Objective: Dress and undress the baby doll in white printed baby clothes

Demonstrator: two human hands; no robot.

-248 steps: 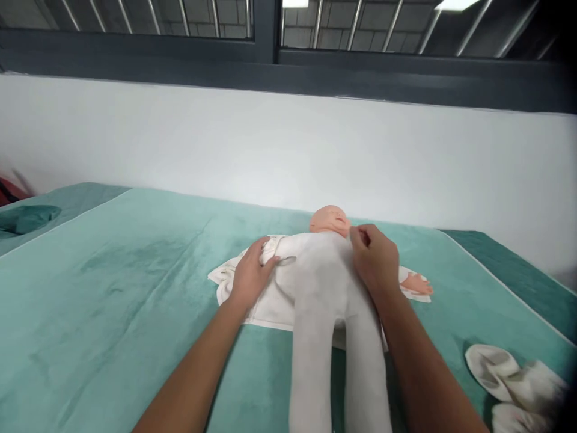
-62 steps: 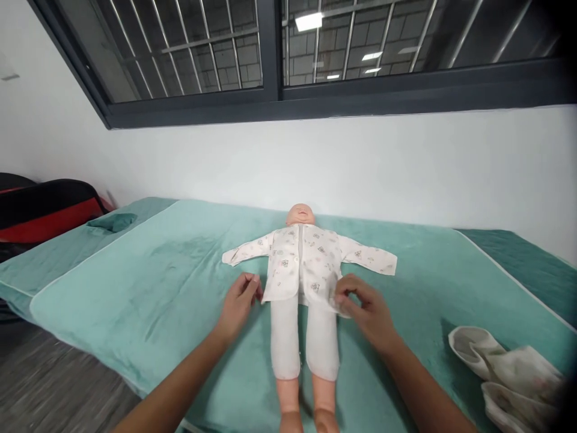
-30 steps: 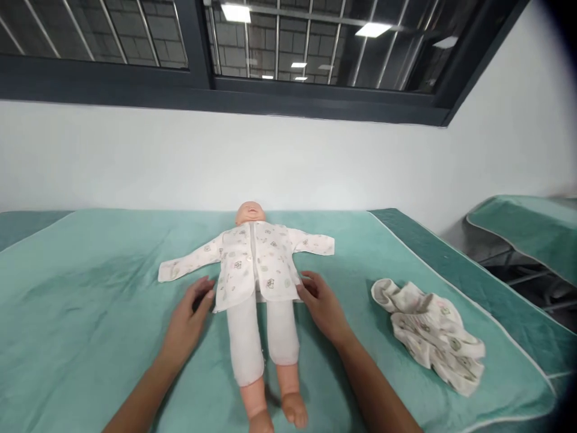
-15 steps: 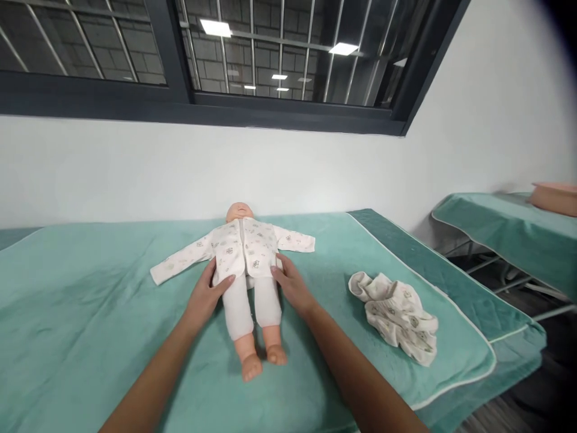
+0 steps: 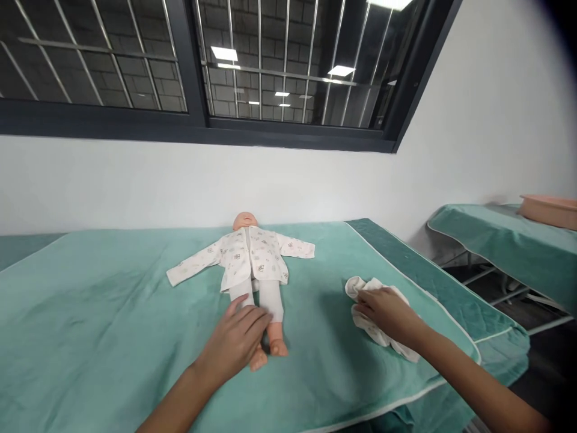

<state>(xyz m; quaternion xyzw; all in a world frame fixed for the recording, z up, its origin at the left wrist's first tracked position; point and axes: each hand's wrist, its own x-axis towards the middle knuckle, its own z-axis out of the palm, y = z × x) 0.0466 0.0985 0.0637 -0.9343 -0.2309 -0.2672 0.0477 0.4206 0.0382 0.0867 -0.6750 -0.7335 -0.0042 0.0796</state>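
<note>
A baby doll [image 5: 246, 220] lies on its back, its head towards the wall. It wears a white printed jacket [image 5: 265, 255] with long sleeves spread out, and its legs [image 5: 271, 300] are white with bare feet. My left hand [image 5: 238, 337] is over the doll's lower legs, its fingers loosely bent and apart, hiding part of one leg; whether it touches them is unclear. To the right, my right hand [image 5: 385, 307] has its fingers closed on crumpled white printed baby pants [image 5: 374, 329], with the fingertips partly hidden in the folds.
A green padded mat [image 5: 112, 313] with white piping covers the table, which meets a white wall [image 5: 157, 186] below a barred window. At the right, another green-covered table [image 5: 482, 231] carries a pinkish basin [image 5: 547, 210].
My right hand has left the doll's side and moved right onto the baby pants. My left hand has shifted from the doll's hip down over its lower legs. The view has tilted upward slightly.
</note>
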